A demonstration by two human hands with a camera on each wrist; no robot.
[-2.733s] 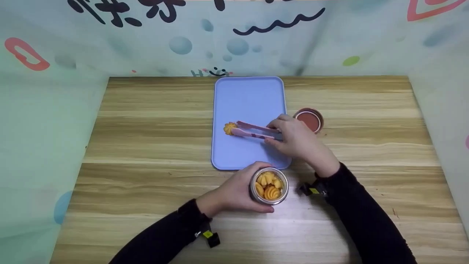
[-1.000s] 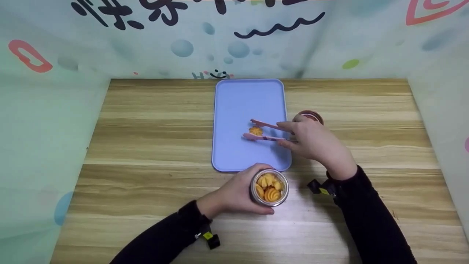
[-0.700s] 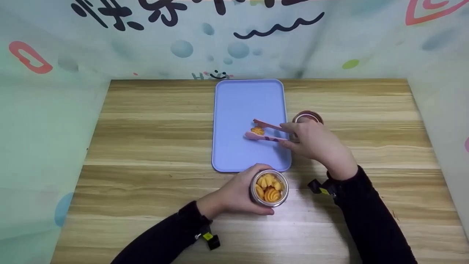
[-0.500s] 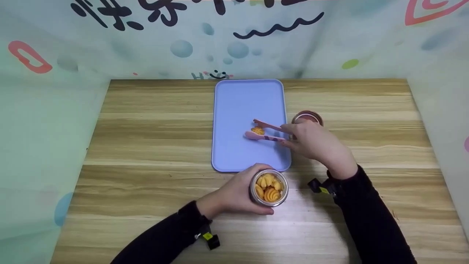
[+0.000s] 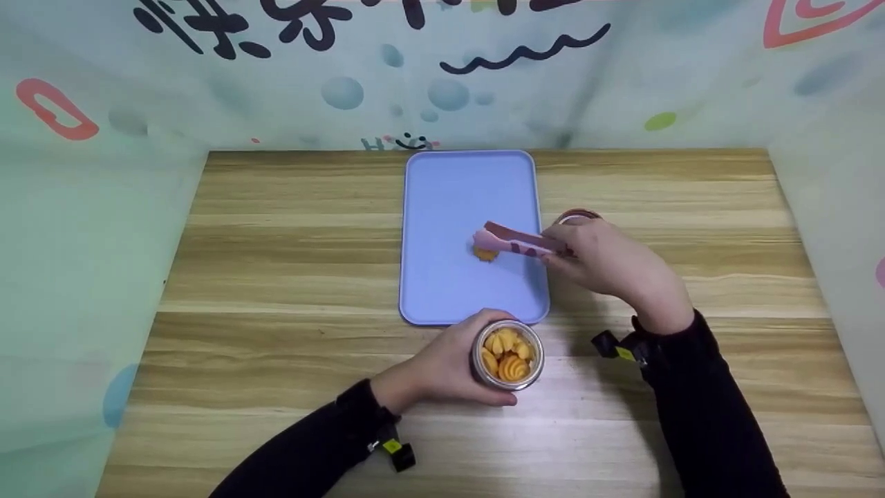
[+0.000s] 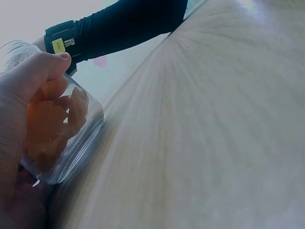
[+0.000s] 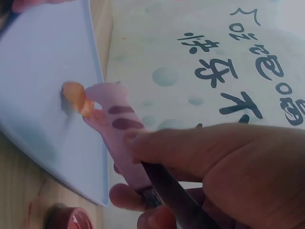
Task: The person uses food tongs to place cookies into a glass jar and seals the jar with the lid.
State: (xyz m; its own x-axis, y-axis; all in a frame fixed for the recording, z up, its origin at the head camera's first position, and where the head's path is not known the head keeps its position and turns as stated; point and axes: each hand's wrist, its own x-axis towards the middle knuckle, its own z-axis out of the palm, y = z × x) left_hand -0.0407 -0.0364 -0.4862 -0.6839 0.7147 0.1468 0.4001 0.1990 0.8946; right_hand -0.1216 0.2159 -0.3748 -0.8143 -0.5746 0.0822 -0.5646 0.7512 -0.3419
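Observation:
In the head view my left hand is wrapped around a clear glass jar that stands upright near the tray's front edge. Several ridged butter cookies fill it, and the left wrist view shows more cookies through its side. My right hand pinches a pair of pink tongs over the tray. Their tips are squeezed close together at one flower-shaped cookie. From the right wrist view, the tips of the tongs grip the edge of this cookie, slightly above the tray.
A blue rectangular tray lies on the wooden table. Beside its right edge is a reddish-brown jar lid, mostly covered by my right hand in the head view. A printed cloth backdrop borders the table.
My right hand first drew the tongs and the cookie rightward over the tray. The spread tongs have since been squeezed together at the cookie. My left hand and the jar have stayed put.

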